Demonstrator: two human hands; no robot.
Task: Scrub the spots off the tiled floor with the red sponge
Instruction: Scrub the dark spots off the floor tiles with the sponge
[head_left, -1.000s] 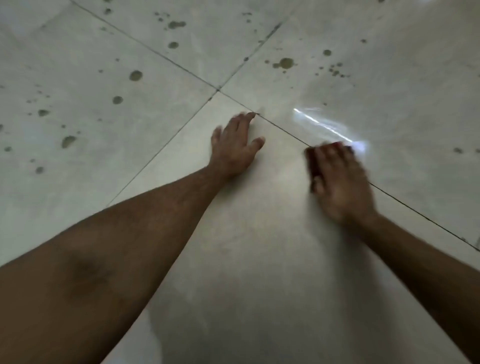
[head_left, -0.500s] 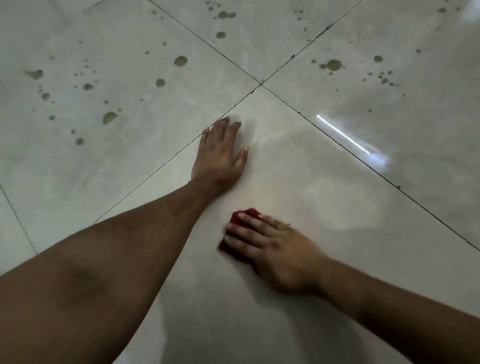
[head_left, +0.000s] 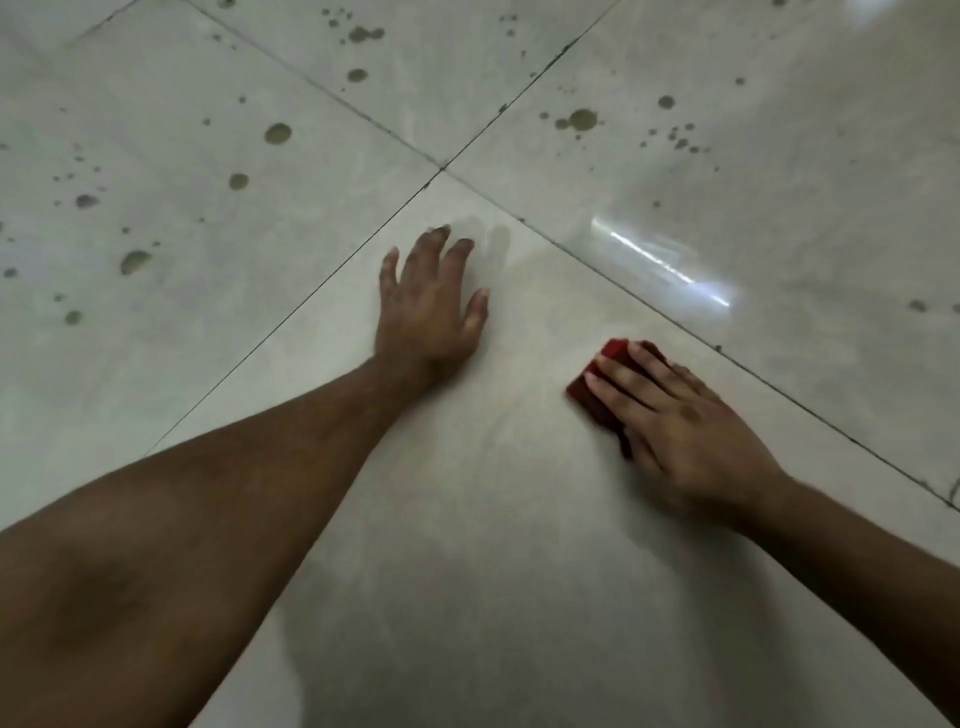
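The red sponge (head_left: 597, 382) lies flat on the near tile of the pale tiled floor (head_left: 493, 519), mostly covered by my right hand (head_left: 680, 441), which presses it down with the fingers laid over it. My left hand (head_left: 431, 317) rests flat on the same tile, fingers spread, palm down, holding nothing. Olive-brown spots mark the other tiles: a large one (head_left: 278, 133) on the left tile, another (head_left: 582, 119) on the right tile, several small ones around them. The near tile under my hands shows no spots.
Dark grout lines cross at a junction (head_left: 441, 169) just beyond my left hand. A bright light reflection (head_left: 660, 265) streaks the right tile. A spot (head_left: 917, 305) lies at the far right.
My right hand has slid the sponge from close under my left wrist out to the right, toward the grout line. A second ago it was farther away, on that line. My left hand stays planted.
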